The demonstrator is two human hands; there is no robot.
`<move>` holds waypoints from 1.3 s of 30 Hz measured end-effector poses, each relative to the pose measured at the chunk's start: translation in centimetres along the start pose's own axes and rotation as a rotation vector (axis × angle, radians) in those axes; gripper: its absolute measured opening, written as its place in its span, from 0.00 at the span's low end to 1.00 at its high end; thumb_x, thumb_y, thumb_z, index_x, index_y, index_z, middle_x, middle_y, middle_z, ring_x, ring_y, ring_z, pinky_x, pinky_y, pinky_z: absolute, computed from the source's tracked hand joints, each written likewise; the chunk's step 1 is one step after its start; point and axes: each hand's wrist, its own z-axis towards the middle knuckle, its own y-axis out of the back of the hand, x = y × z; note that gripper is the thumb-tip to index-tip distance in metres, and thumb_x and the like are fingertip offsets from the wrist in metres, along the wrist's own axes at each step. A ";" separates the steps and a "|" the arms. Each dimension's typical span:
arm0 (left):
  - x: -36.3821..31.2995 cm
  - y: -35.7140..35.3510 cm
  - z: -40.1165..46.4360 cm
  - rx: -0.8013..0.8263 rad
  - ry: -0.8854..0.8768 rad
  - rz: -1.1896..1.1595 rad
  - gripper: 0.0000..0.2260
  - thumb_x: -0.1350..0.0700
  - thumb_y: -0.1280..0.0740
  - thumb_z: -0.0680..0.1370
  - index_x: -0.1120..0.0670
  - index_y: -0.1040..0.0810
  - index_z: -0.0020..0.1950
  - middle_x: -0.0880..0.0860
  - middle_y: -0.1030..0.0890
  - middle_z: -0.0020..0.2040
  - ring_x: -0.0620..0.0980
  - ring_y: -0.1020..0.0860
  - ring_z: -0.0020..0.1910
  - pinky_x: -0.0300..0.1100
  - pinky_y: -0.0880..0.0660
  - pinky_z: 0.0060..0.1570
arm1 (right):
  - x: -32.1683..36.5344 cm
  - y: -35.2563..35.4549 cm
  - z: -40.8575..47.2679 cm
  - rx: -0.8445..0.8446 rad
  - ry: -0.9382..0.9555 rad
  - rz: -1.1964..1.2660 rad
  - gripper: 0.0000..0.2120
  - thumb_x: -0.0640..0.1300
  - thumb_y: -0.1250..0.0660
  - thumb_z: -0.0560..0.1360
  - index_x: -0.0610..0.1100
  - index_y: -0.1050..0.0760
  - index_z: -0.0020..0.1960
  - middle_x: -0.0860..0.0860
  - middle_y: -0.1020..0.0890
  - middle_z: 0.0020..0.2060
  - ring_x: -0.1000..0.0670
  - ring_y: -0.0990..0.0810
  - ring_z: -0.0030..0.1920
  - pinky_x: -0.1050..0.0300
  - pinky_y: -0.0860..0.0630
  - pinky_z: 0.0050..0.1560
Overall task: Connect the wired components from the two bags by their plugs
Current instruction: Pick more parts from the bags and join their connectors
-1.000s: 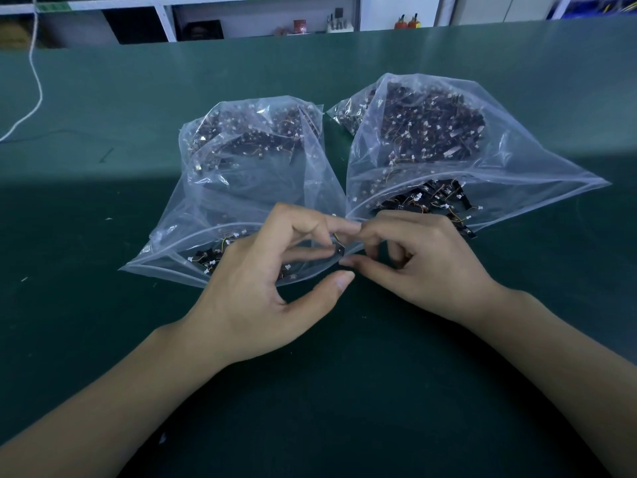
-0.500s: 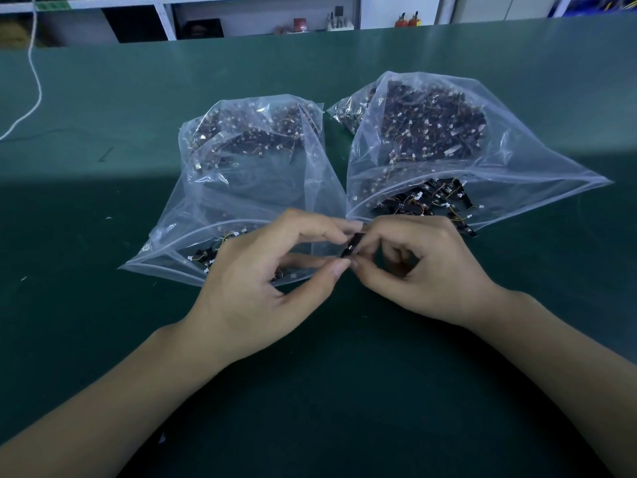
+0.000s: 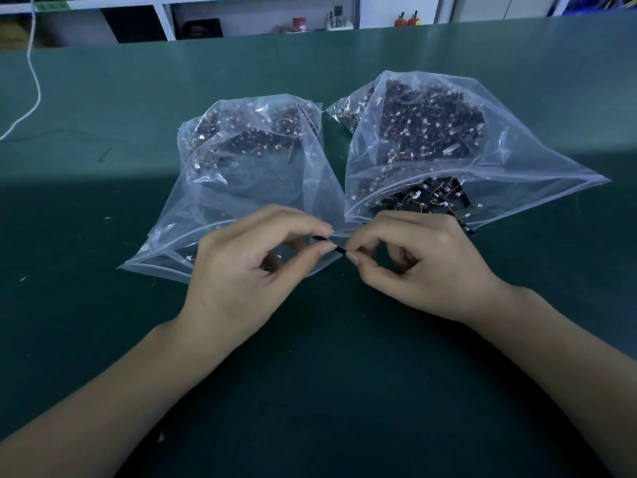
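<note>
1. Small black part (image 3: 330, 243) with wires, held in the air just in front of both bags, long way slanting left to right.
2. Pinched by left hand (image 3: 241, 270) fingers at one end, right hand (image 3: 424, 267) fingers at the other.
3. Left bag (image 3: 241, 174), right bag (image 3: 431, 139) lying open on green desk (image 3: 103, 201).

- The left bag (image 3: 241, 174) and the right bag (image 3: 448, 139) lie side by side mid-table, nearly touching, blocking any straight reach forward.
- The green table (image 3: 103, 305) lies bare to either side and near the person.
- A white cord (image 3: 34, 81) trails across the far left corner.
</note>
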 end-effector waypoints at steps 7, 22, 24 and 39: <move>0.0 0.3 0.3 0.008 -0.016 0.036 0.02 0.59 0.23 0.80 0.58 0.12 0.51 0.51 0.18 0.47 0.47 0.20 0.40 0.39 0.24 0.38 | 0.2 0.0 0.1 -0.050 -0.010 0.042 0.06 0.46 0.25 0.79 0.46 0.15 0.55 0.67 0.26 0.39 0.52 0.31 0.27 0.61 0.31 0.31; 0.1 0.0 0.1 0.070 0.061 0.064 0.02 0.56 0.24 0.81 0.53 0.14 0.49 0.43 0.19 0.46 0.47 0.20 0.41 0.35 0.28 0.39 | 0.7 0.3 0.6 -0.097 0.020 0.011 0.04 0.44 0.26 0.81 0.44 0.14 0.51 0.74 0.27 0.40 0.50 0.32 0.27 0.61 0.32 0.32; 0.1 0.0 0.1 0.073 0.061 0.063 0.03 0.56 0.24 0.81 0.53 0.15 0.49 0.43 0.20 0.46 0.47 0.20 0.41 0.35 0.28 0.39 | 0.7 0.2 0.5 -0.096 0.015 0.016 0.04 0.45 0.26 0.81 0.44 0.14 0.51 0.74 0.27 0.40 0.51 0.32 0.27 0.61 0.32 0.32; 0.3 0.1 0.1 0.103 0.024 0.082 0.04 0.54 0.25 0.81 0.53 0.15 0.49 0.45 0.19 0.46 0.46 0.19 0.43 0.38 0.26 0.37 | 0.5 0.3 0.4 -0.052 0.005 0.018 0.02 0.44 0.25 0.81 0.46 0.15 0.51 0.75 0.27 0.40 0.49 0.31 0.27 0.51 0.27 0.30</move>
